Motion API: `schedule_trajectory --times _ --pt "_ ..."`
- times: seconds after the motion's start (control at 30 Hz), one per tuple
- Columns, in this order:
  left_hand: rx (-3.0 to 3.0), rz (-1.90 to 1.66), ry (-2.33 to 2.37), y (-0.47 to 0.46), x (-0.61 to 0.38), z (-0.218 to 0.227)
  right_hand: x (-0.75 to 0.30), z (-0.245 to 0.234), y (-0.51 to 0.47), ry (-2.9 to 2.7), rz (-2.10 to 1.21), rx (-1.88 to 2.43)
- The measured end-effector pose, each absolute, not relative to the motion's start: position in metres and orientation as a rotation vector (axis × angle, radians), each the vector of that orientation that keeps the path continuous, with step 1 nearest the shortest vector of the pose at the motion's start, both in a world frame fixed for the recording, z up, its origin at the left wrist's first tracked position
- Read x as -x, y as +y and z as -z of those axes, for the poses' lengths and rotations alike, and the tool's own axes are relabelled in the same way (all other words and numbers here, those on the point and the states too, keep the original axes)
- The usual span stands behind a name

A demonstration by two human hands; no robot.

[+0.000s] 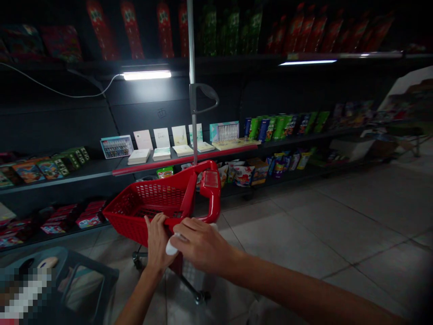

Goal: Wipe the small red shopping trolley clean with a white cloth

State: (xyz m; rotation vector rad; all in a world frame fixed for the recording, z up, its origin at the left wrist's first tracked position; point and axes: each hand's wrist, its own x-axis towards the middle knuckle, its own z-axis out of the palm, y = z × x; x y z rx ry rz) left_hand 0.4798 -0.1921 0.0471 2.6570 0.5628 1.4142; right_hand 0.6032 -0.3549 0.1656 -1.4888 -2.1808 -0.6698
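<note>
Obs., dim shop aisle. All places are given relative to the red basket trolley (152, 203).

- Shelving (84, 170): a long dark run behind the trolley, across the whole view. Packets and boxed goods stand face-out, probably so the fronts read from the aisle. A light strip (146, 75) glows above and left of the trolley.
- Tiled floor (321, 216): stretches to the right of the trolley.
- Trolley: mesh basket on small wheels, just in front of the shelving and tilted a little, near rim low. The red handle (214, 189) rises at its right side, and a thin metal pole (192, 90) runs up behind it.
- Grey crate (84, 271): below and left of the trolley, close to the camera.
- Left hand (157, 243): forearm comes up from below. The palm lies against the trolley's near wall with the fingers together and the tips at the rim. Cannot tell whether they hook over it. Judged: this hand steadies the basket.
- Right hand (203, 246): arm enters from the lower right, wrist nearly straight, back of the hand up. The fingers are curled narrow around one end of the white object (171, 247).
- White object: small and rounded, at the trolley's near rim, between the two hands and touching both. What it is cannot be told in this light.
</note>
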Motion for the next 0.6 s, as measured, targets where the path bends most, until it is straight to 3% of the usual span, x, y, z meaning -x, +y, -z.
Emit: schedule_trajectory --times 0.27,0.6 --pt "-2.590 -1.542 0.614 -0.189 -0.478 -0.049 -0.686 -0.192 -0.343 -1.850 0.318 1.437" --pt "-2.501 -1.560 0.474 -0.167 -0.434 -0.051 -0.747 -0.180 -0.326 -1.591 0.253 1.512"
